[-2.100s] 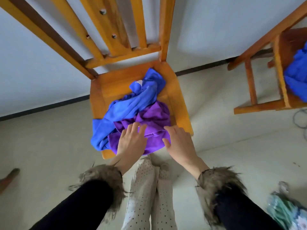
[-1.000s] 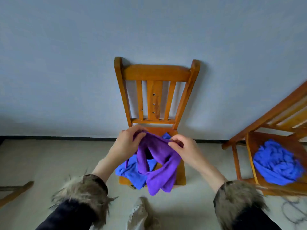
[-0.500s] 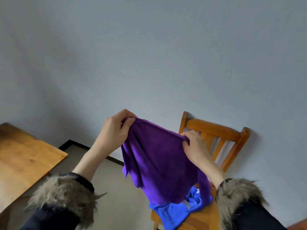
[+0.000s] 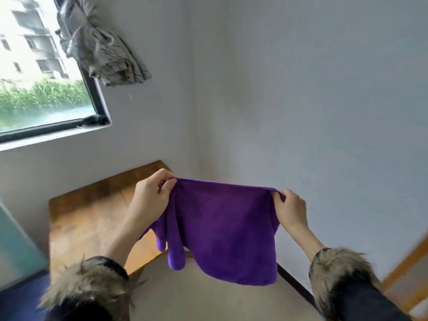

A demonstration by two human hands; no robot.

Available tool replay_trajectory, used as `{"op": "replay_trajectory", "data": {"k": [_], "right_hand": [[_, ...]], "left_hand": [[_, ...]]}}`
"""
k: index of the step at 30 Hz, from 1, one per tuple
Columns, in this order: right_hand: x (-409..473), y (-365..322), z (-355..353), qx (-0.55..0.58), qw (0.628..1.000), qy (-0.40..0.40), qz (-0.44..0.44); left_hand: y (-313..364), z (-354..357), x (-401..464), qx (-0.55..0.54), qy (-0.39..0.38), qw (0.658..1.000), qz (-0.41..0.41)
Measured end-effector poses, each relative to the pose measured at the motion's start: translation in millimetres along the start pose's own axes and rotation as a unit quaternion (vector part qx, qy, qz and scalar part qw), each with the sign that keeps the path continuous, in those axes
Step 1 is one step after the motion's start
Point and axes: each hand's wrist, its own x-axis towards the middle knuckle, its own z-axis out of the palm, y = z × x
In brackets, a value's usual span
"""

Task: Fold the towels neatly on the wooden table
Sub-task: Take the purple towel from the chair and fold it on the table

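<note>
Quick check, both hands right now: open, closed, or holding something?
Left hand: closed, pinching one top corner of the purple towel.
Right hand: closed, pinching the other top corner; the towel hangs spread between them.

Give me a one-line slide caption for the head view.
Left hand and right hand pinch the top corners of a purple towel, hanging spread beside the wooden table.

surface: wooden table (image 4: 88,218) set in the corner under the window | top: bare worn wood showing | floor (image 4: 208,300): pale, beside it
</note>
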Motion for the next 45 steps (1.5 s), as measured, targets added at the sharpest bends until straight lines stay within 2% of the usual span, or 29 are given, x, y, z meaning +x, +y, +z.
{"op": "replay_trajectory", "data": {"k": [5,14,18,23,30,37,45], "right_hand": [[27,-51,70,-0.014,0.992,-0.108,-0.066],[88,-121,197,0.072,0.951,-0.285,-0.099],[109,-134,248,0.058,0.929,-0.351,-0.105],[123,-140,298,0.007,0.908,-0.397,-0.130],[150,-164,389,-0.066,0.901,-0.411,-0.123],[185,-206,493,-0.101,0.909,-0.385,-0.125],[224,-202,585,-0.153,0.903,-0.380,-0.132]], "left_hand": [[-75,-53,12,0.077,0.096,0.990,-0.070],[-182,-98,41,0.144,0.171,0.949,-0.222],[-220,-103,40,0.154,0.195,0.923,-0.295],[-263,-104,36,0.171,0.171,0.906,-0.348],[-339,-117,65,0.158,0.132,0.891,-0.405],[-448,-123,129,0.145,0.097,0.891,-0.419],[-551,-94,173,0.184,0.030,0.883,-0.431]]}}
